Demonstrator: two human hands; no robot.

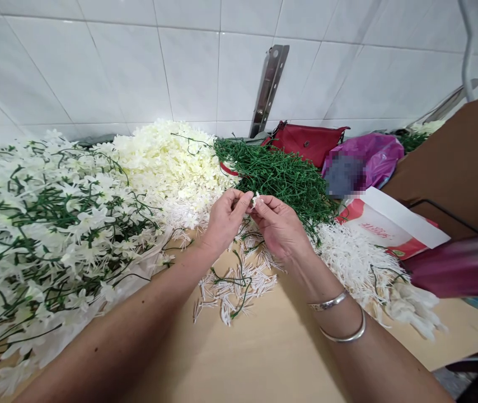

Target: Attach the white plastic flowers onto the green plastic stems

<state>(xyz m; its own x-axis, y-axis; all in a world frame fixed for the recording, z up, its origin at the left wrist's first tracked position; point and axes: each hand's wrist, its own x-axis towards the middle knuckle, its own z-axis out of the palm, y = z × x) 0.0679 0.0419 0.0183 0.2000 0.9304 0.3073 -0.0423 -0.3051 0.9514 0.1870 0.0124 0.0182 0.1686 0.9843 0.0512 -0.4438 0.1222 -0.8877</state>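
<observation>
My left hand (227,215) and my right hand (279,224) meet over the middle of the table, thumbs and fingertips pinched together. Between them shows a small white artificial flower piece (256,199), mostly covered by the fingers. Just beyond the hands lies a heap of green artificial stems (281,170). Loose white plastic pieces (259,280) are scattered below, with a few green stems among them. Cream-white petals (167,162) are piled behind my left hand. To the right of my right wrist is a mound of thin white pieces (352,246).
Finished-looking white flowers on green stems (75,224) cover the left side. At the back right are a red bag (306,143), a purple plastic bag (384,157), and a red-and-white paper bag (390,224). Brown cardboard (453,151) stands at right. A metal bracket (269,89) rises against the tiled wall.
</observation>
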